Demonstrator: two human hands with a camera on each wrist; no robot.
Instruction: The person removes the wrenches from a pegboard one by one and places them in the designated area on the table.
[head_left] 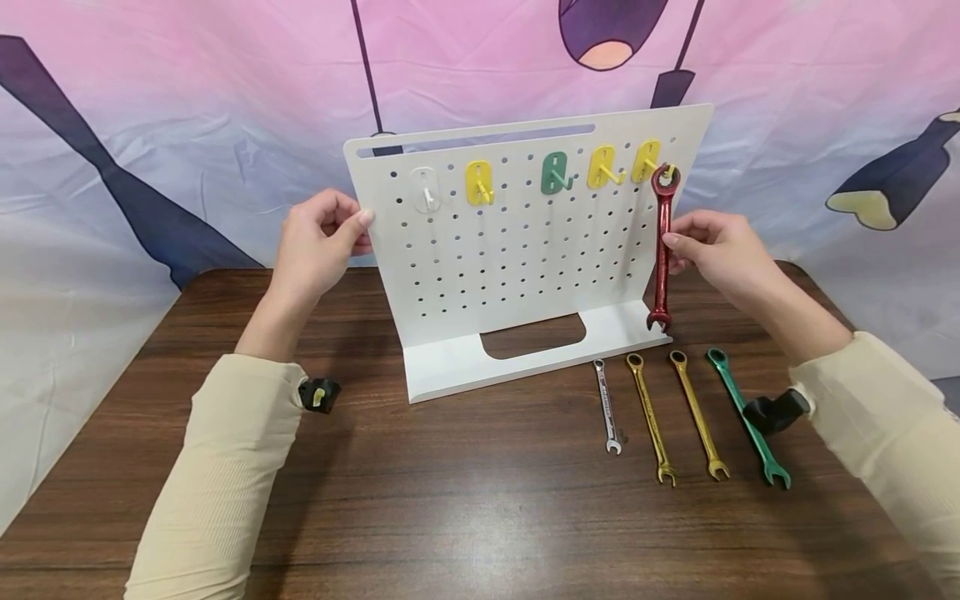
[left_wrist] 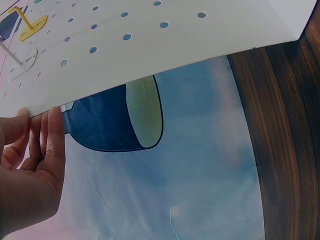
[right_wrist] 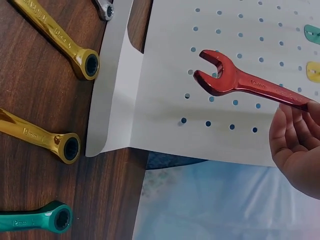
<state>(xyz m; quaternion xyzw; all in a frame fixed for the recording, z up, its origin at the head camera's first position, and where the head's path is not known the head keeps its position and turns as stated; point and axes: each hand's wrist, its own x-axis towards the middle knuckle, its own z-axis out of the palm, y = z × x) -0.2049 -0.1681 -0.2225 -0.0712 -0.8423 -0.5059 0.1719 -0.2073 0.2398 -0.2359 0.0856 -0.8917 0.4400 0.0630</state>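
My left hand (head_left: 315, 242) pinches the left edge of a white pegboard (head_left: 457, 325) between thumb and fingers; the left wrist view shows the fingertips at that edge. Upright in my right hand (head_left: 716, 246) is a red combination wrench (head_left: 663, 250), gripped around the middle of its shaft. Its ring end is up at the tip of the rightmost yellow hook (head_left: 647, 160); I cannot tell whether the hook bears it. In the right wrist view the wrench's open-end head (right_wrist: 220, 75) stands in front of the pegboard, apart from it.
Further along the board's top are a white hook (head_left: 426, 190), a green hook (head_left: 555, 173) and other yellow ones. A silver wrench (head_left: 607, 408), two gold wrenches (head_left: 652, 421) and a green wrench (head_left: 750, 421) lie on the brown table (head_left: 450, 500). Behind hangs a printed cloth (head_left: 225, 67).
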